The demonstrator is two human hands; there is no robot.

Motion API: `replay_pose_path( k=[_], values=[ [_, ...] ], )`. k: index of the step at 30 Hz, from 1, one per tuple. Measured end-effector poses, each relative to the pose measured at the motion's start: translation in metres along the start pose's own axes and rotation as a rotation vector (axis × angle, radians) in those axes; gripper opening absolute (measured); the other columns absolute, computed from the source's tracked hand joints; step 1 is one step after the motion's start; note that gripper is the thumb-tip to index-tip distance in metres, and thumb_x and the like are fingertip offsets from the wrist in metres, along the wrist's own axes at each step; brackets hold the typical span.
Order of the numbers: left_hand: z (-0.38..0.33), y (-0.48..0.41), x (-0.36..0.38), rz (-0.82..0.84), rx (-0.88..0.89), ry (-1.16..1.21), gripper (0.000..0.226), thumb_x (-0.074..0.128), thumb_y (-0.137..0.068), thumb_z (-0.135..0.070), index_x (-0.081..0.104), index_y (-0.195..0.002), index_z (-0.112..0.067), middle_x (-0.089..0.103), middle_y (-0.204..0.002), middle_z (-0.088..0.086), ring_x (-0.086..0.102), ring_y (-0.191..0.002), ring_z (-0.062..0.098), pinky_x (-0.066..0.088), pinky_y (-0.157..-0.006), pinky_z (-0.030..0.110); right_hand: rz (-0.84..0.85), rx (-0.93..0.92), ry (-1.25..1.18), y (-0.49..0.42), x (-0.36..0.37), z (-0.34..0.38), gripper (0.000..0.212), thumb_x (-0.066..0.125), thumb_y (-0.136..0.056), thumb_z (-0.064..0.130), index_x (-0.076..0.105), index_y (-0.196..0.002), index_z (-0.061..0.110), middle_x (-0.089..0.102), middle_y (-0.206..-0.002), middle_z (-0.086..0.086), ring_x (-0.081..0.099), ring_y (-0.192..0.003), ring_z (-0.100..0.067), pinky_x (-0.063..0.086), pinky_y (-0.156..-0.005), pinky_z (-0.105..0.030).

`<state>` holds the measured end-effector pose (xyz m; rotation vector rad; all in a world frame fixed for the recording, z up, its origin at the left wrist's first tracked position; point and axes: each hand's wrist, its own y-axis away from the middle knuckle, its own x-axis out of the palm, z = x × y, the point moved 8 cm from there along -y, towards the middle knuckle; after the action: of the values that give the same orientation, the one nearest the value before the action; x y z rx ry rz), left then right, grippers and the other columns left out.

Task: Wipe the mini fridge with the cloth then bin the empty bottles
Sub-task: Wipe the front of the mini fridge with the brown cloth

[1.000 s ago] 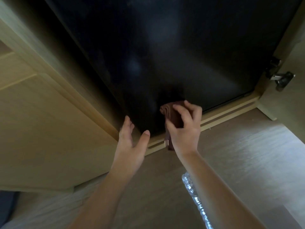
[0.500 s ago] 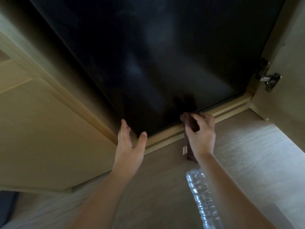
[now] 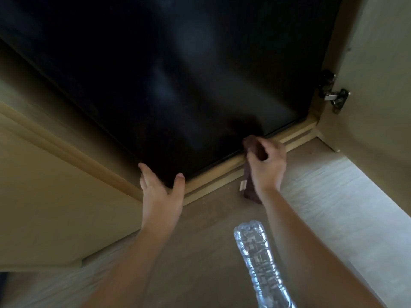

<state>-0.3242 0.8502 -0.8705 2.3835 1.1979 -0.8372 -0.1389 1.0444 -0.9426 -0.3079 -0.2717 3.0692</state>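
The right hand (image 3: 266,165) grips the dark brown cloth (image 3: 247,188), fingers curled round its bunched top, which sits at the bottom edge of the black mini fridge (image 3: 178,74) door, towards its right corner. The rest of the cloth hangs below the hand over the wooden ledge (image 3: 213,181). The left hand (image 3: 161,196) is released, fingers straight and thumb spread, at the door's lower left corner. A clear, crumpled bottle (image 3: 258,256) lies on the floor (image 3: 322,196) between the forearms, close to the right one.
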Motion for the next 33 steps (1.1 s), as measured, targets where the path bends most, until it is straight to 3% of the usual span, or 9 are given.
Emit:
replay_pose_path(
  k=[4, 7, 11, 15, 20, 26, 33],
  values=[
    [0.003, 0.0, 0.0, 0.021, -0.007, 0.019, 0.088, 0.053, -0.087, -0.04, -0.014, -0.143, -0.027, 0.007, -0.152, -0.007, 0.021, -0.135, 0.014, 0.026, -0.094, 0.024, -0.169, 0.156, 0.021, -0.058, -0.042, -0.022, 0.034, 0.067, -0.078, 0.011, 0.063, -0.111, 0.018, 0.055, -0.117, -0.01, 0.051, -0.095, -0.011, 0.027, -0.067, 0.008],
    [0.003, 0.0, 0.001, 0.016, -0.024, 0.011, 0.088, 0.053, -0.087, -0.041, -0.015, -0.143, -0.027, 0.007, -0.152, -0.008, 0.021, -0.135, 0.014, 0.026, -0.093, 0.023, -0.11, 0.185, 0.017, -0.069, -0.041, -0.029, 0.034, 0.068, -0.078, 0.015, 0.063, -0.111, 0.019, 0.057, -0.116, -0.008, 0.056, -0.097, -0.014, 0.039, -0.078, -0.01],
    [0.001, 0.0, 0.004, 0.004, -0.04, 0.013, 0.089, 0.053, -0.087, -0.041, -0.015, -0.143, -0.027, 0.007, -0.152, -0.007, 0.021, -0.135, 0.017, 0.026, -0.092, 0.025, -0.09, 0.17, -0.047, -0.033, -0.017, -0.021, 0.031, 0.067, -0.078, 0.012, 0.064, -0.108, 0.019, 0.056, -0.11, -0.005, 0.054, -0.09, -0.012, 0.031, -0.06, 0.007],
    [0.003, -0.001, 0.003, 0.016, -0.038, 0.046, 0.087, 0.053, -0.088, -0.037, -0.013, -0.143, -0.026, 0.006, -0.153, -0.006, 0.02, -0.136, 0.015, 0.024, -0.094, 0.024, 0.02, 0.141, -0.072, 0.008, 0.011, -0.006, 0.031, 0.068, -0.078, 0.009, 0.064, -0.107, 0.018, 0.05, -0.105, 0.001, 0.051, -0.082, -0.004, 0.031, -0.063, 0.008],
    [0.002, 0.003, -0.001, 0.023, -0.032, 0.116, 0.082, 0.052, -0.089, -0.035, -0.007, -0.145, -0.026, 0.009, -0.154, -0.004, 0.02, -0.136, 0.011, 0.023, -0.096, 0.024, 0.229, 0.112, -0.055, 0.037, 0.032, 0.01, 0.031, 0.067, -0.08, 0.015, 0.063, -0.11, 0.021, 0.05, -0.108, 0.004, 0.053, -0.089, -0.003, 0.047, -0.08, -0.016],
    [-0.019, 0.005, -0.027, 0.015, 0.058, 0.151, 0.078, 0.051, -0.088, -0.036, -0.002, -0.145, -0.03, 0.015, -0.152, -0.007, 0.022, -0.134, 0.007, 0.024, -0.095, 0.023, 0.209, 0.03, -0.038, 0.04, 0.026, 0.046, 0.031, 0.068, -0.08, 0.016, 0.063, -0.11, 0.023, 0.049, -0.109, 0.006, 0.05, -0.087, 0.007, 0.039, -0.072, 0.0],
    [-0.056, 0.009, -0.063, -0.059, 0.235, 0.153, 0.075, 0.052, -0.088, -0.033, 0.004, -0.145, -0.033, 0.016, -0.151, -0.01, 0.021, -0.127, -0.003, 0.021, -0.096, 0.02, 0.182, -0.091, -0.093, 0.037, 0.021, 0.119, 0.031, 0.069, -0.079, 0.019, 0.064, -0.109, 0.025, 0.049, -0.106, 0.008, 0.049, -0.092, 0.01, 0.04, -0.074, -0.001]
  ],
)
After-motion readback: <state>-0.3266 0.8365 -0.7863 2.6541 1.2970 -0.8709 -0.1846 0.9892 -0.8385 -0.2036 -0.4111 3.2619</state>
